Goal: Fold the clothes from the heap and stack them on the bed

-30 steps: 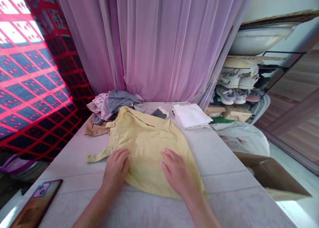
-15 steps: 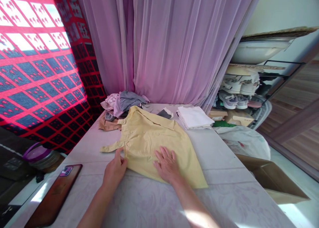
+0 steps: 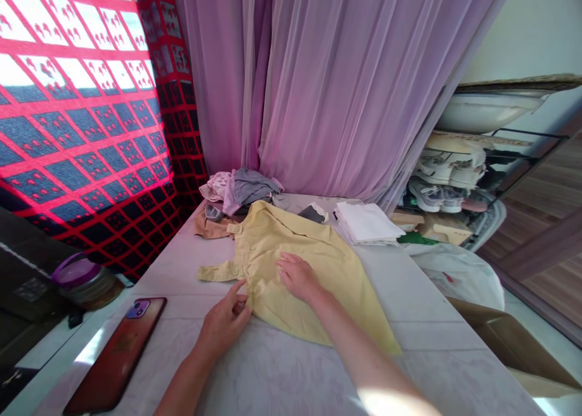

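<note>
"Where was the yellow garment (image 3: 341,270)?"
"Spread beneath the right hand (image 3: 297,276), which looked relaxed, gripping nothing. The left hand (image 3: 225,322) was at its left edge; whether it pinched cloth, I couldn't tell."
"And the phone (image 3: 118,355)?"
"Left of that hand."

Free tabletop (image 3: 431,331) right of garment (image 3: 343,273), phone (image 3: 119,356) left, clothes pile (image 3: 250,185) behind
</note>
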`<state>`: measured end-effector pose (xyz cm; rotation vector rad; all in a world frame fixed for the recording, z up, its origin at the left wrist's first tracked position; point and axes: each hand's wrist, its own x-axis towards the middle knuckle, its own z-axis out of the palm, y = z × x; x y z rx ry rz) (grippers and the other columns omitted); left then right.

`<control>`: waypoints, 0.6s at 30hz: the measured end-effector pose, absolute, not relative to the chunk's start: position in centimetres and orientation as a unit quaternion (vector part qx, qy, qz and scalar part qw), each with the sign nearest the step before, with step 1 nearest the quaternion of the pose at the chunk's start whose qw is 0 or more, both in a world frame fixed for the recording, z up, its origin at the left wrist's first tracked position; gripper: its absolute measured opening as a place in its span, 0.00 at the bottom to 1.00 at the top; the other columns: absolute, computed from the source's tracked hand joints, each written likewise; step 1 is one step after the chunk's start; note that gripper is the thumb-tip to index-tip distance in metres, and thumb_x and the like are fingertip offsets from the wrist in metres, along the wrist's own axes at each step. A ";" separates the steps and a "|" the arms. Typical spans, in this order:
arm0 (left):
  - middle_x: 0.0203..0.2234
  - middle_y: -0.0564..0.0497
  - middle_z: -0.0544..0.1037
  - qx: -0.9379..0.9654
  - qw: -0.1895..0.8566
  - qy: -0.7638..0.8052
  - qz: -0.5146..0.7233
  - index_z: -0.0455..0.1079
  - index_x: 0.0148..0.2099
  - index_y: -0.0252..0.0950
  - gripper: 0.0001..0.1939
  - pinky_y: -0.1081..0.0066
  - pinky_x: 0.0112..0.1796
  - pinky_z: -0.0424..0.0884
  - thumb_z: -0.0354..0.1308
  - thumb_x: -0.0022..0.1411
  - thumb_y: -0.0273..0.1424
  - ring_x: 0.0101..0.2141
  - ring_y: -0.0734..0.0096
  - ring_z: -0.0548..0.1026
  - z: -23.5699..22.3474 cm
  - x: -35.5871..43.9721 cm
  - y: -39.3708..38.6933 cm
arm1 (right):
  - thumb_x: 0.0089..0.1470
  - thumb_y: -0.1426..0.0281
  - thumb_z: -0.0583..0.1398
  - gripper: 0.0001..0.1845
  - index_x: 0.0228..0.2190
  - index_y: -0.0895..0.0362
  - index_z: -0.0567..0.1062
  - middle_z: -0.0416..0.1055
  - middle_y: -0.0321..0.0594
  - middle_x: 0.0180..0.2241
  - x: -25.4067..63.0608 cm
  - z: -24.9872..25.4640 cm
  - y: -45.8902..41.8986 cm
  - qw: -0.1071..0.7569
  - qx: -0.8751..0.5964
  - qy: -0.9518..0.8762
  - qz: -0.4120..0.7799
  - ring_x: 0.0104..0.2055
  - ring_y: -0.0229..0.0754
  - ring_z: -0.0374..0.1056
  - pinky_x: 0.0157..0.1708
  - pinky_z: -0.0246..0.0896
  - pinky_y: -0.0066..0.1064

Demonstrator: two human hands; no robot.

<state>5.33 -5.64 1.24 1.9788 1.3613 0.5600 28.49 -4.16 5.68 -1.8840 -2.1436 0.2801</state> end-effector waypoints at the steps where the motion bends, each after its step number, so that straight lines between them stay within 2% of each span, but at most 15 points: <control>1: 0.37 0.54 0.78 0.763 0.342 0.502 0.222 0.53 0.63 0.42 0.30 0.72 0.36 0.68 0.50 0.58 0.34 0.32 0.72 0.74 0.9 5.1 -5.6 | 0.58 0.71 0.53 0.22 0.53 0.53 0.72 0.63 0.43 0.60 28.0 6.1 -2.7 0.146 -0.648 -0.742 0.089 0.61 0.43 0.59 0.59 0.54 0.36; 6: 0.35 0.54 0.78 0.766 0.325 0.495 0.252 0.60 0.61 0.43 0.28 0.72 0.39 0.69 0.51 0.57 0.32 0.33 0.72 0.74 -0.2 4.8 -5.5 | 0.57 0.73 0.52 0.30 0.61 0.56 0.60 0.56 0.44 0.64 26.0 9.1 5.2 0.221 -0.673 -0.706 0.019 0.59 0.43 0.61 0.56 0.58 0.33; 9: 0.37 0.55 0.79 0.758 0.328 0.507 0.246 0.61 0.61 0.46 0.27 0.72 0.39 0.69 0.51 0.58 0.31 0.33 0.73 0.74 -0.4 5.1 -5.4 | 0.56 0.74 0.53 0.33 0.63 0.56 0.58 0.52 0.42 0.65 25.3 10.9 9.7 0.215 -0.671 -0.709 0.002 0.59 0.43 0.61 0.56 0.57 0.32; 11: 0.39 0.55 0.79 0.757 0.331 0.513 0.235 0.60 0.61 0.47 0.27 0.72 0.40 0.69 0.52 0.58 0.31 0.34 0.72 0.75 -0.2 5.2 -5.3 | 0.56 0.73 0.53 0.33 0.63 0.56 0.57 0.55 0.43 0.64 25.1 11.7 12.1 0.193 -0.681 -0.706 -0.002 0.58 0.43 0.62 0.55 0.57 0.31; 13: 0.40 0.55 0.79 0.758 0.331 0.517 0.223 0.61 0.61 0.48 0.27 0.72 0.40 0.69 0.52 0.59 0.31 0.34 0.72 0.75 0.0 5.3 -5.2 | 0.56 0.69 0.56 0.31 0.61 0.56 0.61 0.63 0.44 0.59 25.1 12.2 14.0 0.168 -0.690 -0.704 0.001 0.55 0.43 0.64 0.53 0.58 0.30; 15: 0.38 0.55 0.80 0.760 0.326 0.520 0.212 0.61 0.61 0.49 0.27 0.72 0.40 0.70 0.53 0.59 0.31 0.34 0.71 0.75 0.1 5.4 -5.1 | 0.54 0.67 0.58 0.24 0.54 0.54 0.71 0.73 0.42 0.50 25.3 12.6 15.5 0.147 -0.692 -0.706 0.010 0.51 0.43 0.68 0.50 0.60 0.30; 18: 0.34 0.55 0.79 0.768 0.304 0.529 0.197 0.62 0.61 0.49 0.26 0.72 0.39 0.69 0.53 0.60 0.32 0.34 0.70 0.75 0.0 5.5 -5.1 | 0.55 0.68 0.57 0.14 0.41 0.54 0.79 0.77 0.41 0.41 25.9 13.1 17.0 0.138 -0.700 -0.701 0.006 0.46 0.44 0.70 0.47 0.60 0.30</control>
